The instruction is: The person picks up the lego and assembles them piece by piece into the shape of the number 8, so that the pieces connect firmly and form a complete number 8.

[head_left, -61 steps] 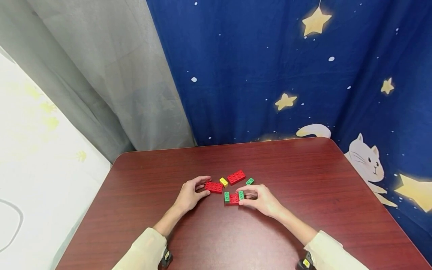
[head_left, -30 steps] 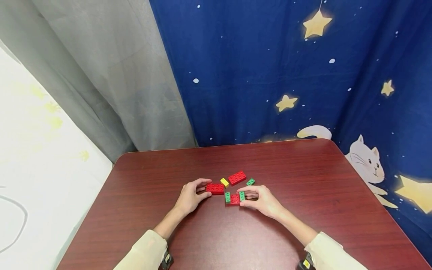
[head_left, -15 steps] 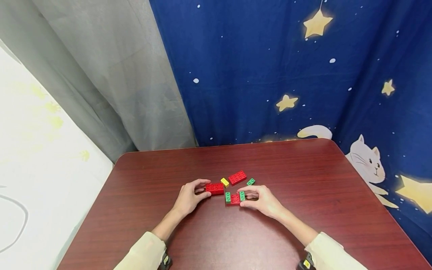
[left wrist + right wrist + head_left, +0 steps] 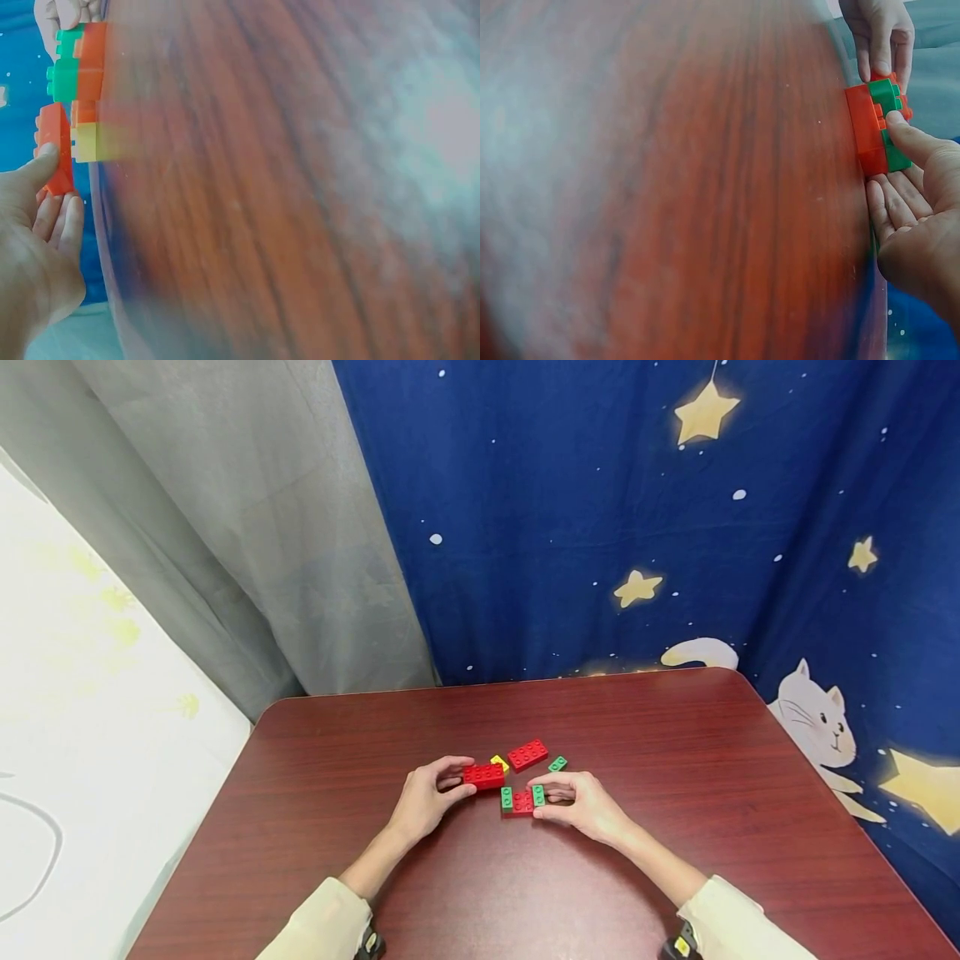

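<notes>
My left hand (image 4: 422,799) pinches a red toy brick (image 4: 483,777) between thumb and fingers. In the left wrist view that red brick (image 4: 55,127) is raised off the table, in line with a yellow brick (image 4: 86,142). My right hand (image 4: 592,807) pinches a small green brick (image 4: 537,796) seated on the right end of another red brick (image 4: 522,803). A second green brick (image 4: 507,798) sits on that red brick's left end, leaving bare studs between the two. The right wrist view shows this red brick (image 4: 865,131) down on the table, my right thumb against the near green brick (image 4: 897,155).
Behind the hands lie a third red brick (image 4: 528,754), a small yellow brick (image 4: 498,762) partly hidden by the raised red one, and a loose green brick (image 4: 557,764). The dark wooden table (image 4: 360,735) ends at a blue curtain (image 4: 540,568) and a grey one (image 4: 322,610).
My left hand has lifted its red brick and moved it slightly right, so that it now covers part of the yellow brick. The right hand and its bricks have stayed in place.
</notes>
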The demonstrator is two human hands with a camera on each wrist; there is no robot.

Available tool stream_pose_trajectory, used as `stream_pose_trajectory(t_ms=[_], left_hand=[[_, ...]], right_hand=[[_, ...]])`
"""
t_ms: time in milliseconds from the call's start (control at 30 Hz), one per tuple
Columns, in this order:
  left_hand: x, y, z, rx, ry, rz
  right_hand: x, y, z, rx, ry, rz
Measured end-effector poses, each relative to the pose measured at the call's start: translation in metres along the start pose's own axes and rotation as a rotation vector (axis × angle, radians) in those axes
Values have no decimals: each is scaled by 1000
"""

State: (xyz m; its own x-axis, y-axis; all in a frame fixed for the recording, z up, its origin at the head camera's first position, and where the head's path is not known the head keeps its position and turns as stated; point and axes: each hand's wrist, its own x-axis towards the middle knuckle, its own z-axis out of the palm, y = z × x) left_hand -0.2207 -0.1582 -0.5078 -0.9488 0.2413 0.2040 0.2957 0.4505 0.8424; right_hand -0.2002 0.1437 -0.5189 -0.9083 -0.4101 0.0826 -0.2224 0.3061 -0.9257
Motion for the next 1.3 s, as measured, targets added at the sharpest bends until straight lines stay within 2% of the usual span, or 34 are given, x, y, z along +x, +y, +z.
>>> stream_pose_trajectory(t_ms=[400, 1300], left_hand=[[1, 13, 7, -95, -31, -11], [-3, 31, 26, -131, -76, 72]], right_hand=[[-1, 0, 0, 11, -3, 3], [0, 1, 0, 20, 11, 2]])
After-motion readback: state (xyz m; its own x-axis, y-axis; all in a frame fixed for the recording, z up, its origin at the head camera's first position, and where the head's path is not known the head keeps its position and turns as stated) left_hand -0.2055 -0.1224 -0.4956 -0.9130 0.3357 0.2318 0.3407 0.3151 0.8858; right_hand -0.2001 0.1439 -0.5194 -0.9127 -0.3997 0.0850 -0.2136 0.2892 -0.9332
